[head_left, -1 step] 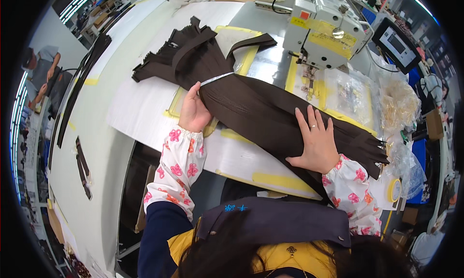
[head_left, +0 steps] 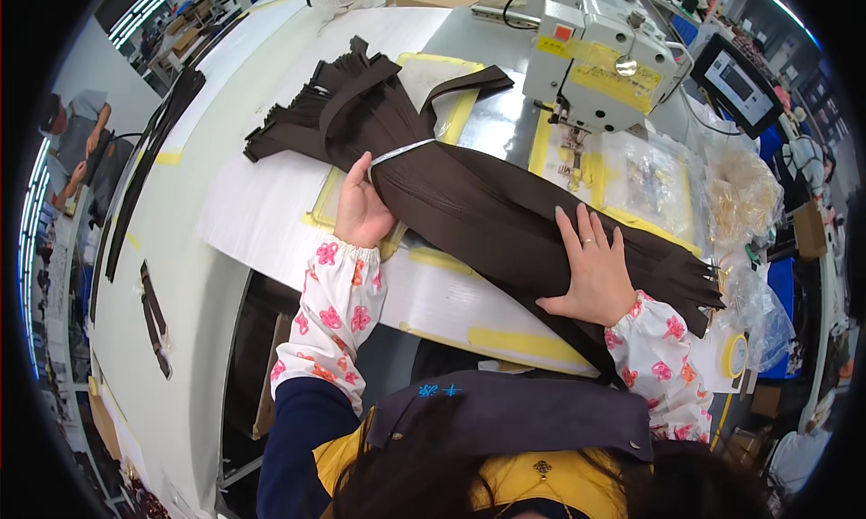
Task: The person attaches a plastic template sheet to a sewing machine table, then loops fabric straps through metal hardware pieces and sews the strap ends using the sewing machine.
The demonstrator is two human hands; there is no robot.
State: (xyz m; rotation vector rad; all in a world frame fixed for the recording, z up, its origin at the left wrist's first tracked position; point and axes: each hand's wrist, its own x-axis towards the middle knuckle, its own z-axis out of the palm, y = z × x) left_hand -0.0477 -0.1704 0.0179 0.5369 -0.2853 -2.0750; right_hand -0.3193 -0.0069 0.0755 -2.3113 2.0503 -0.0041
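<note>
A thick bundle of dark brown fabric strips (head_left: 478,203) lies slantwise over the work surface. A thin pale band (head_left: 403,149) binds it towards its upper left, where the strip ends fan out; one strip loops away at the top. My left hand (head_left: 363,214) holds the bundle's near edge just below the band, palm turned inward, with most of its fingers hidden under the fabric. Flat on the lower right part rests my right hand (head_left: 591,271), fingers spread and holding nothing. The bundle's frayed right ends (head_left: 708,284) reach past this hand.
A sewing machine (head_left: 600,64) stands behind the bundle, with a screen (head_left: 738,86) to its right. Clear plastic bags (head_left: 753,312) and a yellow tape roll (head_left: 735,355) lie at right. Dark strips (head_left: 153,172) lie on the left table. Another person (head_left: 77,149) works at far left.
</note>
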